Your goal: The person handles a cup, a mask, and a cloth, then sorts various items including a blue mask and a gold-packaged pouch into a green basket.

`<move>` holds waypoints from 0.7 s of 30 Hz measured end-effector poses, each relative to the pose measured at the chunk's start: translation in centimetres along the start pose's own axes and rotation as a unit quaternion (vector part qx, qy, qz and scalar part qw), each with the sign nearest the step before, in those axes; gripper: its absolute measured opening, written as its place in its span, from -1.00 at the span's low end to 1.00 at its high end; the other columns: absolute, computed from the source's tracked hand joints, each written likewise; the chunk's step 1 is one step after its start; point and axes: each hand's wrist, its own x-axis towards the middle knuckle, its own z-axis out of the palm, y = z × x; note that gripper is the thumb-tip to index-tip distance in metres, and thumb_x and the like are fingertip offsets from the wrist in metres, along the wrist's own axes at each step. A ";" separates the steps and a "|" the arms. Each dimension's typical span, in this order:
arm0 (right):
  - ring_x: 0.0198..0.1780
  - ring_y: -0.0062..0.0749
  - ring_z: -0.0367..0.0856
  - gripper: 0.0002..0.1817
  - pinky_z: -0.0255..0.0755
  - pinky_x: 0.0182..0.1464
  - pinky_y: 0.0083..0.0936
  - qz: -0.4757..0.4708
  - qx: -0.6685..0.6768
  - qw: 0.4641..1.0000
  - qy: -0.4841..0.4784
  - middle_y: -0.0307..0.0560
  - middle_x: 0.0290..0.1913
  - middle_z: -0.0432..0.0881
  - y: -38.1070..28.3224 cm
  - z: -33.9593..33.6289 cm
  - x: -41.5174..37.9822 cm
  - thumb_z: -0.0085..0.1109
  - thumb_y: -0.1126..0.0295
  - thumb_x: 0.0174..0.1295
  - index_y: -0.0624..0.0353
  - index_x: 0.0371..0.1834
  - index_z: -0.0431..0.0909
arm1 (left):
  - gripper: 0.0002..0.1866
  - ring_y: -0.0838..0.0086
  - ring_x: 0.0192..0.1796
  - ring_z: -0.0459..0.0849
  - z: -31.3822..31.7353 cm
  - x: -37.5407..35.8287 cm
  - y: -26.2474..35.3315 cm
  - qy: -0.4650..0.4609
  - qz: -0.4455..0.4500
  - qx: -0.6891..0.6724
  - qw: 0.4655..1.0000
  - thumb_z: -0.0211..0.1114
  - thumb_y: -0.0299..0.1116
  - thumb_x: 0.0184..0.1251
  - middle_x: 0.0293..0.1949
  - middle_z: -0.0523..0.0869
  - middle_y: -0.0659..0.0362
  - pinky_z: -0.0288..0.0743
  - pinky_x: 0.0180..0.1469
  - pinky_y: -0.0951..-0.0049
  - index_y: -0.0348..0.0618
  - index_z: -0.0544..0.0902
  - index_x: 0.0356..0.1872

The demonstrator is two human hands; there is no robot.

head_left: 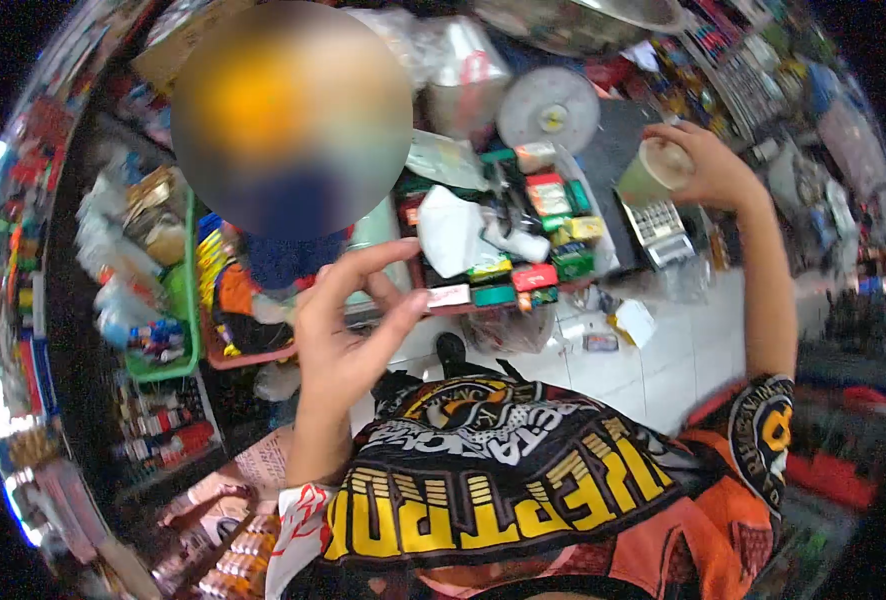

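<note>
My left hand is raised over the near left edge of a tray full of small boxes. Its thumb and index finger are apart, with a small white box with red print just beyond the thumb tip. Out to the right, my right hand is wrapped round a pale green cup, above a calculator. In the tray lie a white crumpled item, a red and white box and several green and yellow boxes.
A round translucent lid and plastic bags are beyond the tray. On the left are a green basket and a red basket with packets. A blurred area covers the upper left. White floor tiles show below.
</note>
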 end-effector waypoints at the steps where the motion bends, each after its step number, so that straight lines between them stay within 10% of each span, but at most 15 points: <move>1: -0.11 -0.08 0.42 -0.27 0.31 -0.01 -0.35 -0.057 -0.014 0.998 -0.001 0.03 -0.16 0.44 -0.5 -1.4 0.5 0.25 0.39 -0.49 0.10 -0.02 0.35 | -0.67 0.65 -0.58 0.43 -0.4 -0.3 -0.5 0.008 0.014 0.025 1.000 0.32 -0.50 -0.13 -0.68 0.49 0.30 0.21 -0.40 0.63 -0.22 0.57 -0.22; 11: -0.13 -0.15 0.40 -0.21 0.25 -0.07 -0.42 -0.352 -0.093 0.931 -0.003 -0.04 -0.23 0.39 -20.6 -12.2 8.2 0.22 0.21 -0.67 0.20 -0.10 0.36 | -0.62 0.64 -0.55 0.47 -9.2 -3.7 0.6 0.118 0.071 0.158 0.978 0.35 -0.47 -0.16 -0.62 0.54 0.30 0.23 -0.41 0.63 -0.20 0.57 -0.19; 12: -0.12 -0.14 0.39 -0.20 0.23 -0.06 -0.40 -0.209 -0.010 0.977 -0.030 -0.04 -0.22 0.39 -25.3 -12.9 7.4 0.22 0.24 -0.68 0.20 -0.10 0.35 | -0.62 0.64 -0.55 0.47 -10.6 -4.4 1.0 0.140 0.057 0.164 0.975 0.34 -0.49 -0.16 -0.62 0.54 0.29 0.25 -0.42 0.63 -0.21 0.56 -0.18; 15: -0.10 -0.13 0.38 -0.20 0.22 -0.03 -0.39 -0.500 -0.126 0.857 0.008 0.00 -0.17 0.38 -30.9 -14.3 12.2 0.23 0.31 -0.65 0.19 -0.06 0.34 | -0.64 0.58 -0.58 0.47 -14.9 -7.0 0.0 0.273 0.061 0.146 0.949 0.33 -0.37 -0.11 -0.64 0.52 0.29 0.25 -0.40 0.56 -0.14 0.55 -0.18; 21: -0.03 -0.34 0.39 -0.19 0.28 -0.01 -0.51 -0.676 -0.039 0.735 -0.016 -0.05 -0.13 0.40 -46.6 -14.3 17.7 0.24 0.30 -0.56 0.26 0.00 0.32 | -0.66 0.48 -0.38 0.49 -26.8 -13.5 0.6 0.528 0.010 0.362 0.769 0.33 -0.39 -0.13 -0.58 0.53 0.24 0.27 -0.24 0.47 -0.15 0.57 -0.21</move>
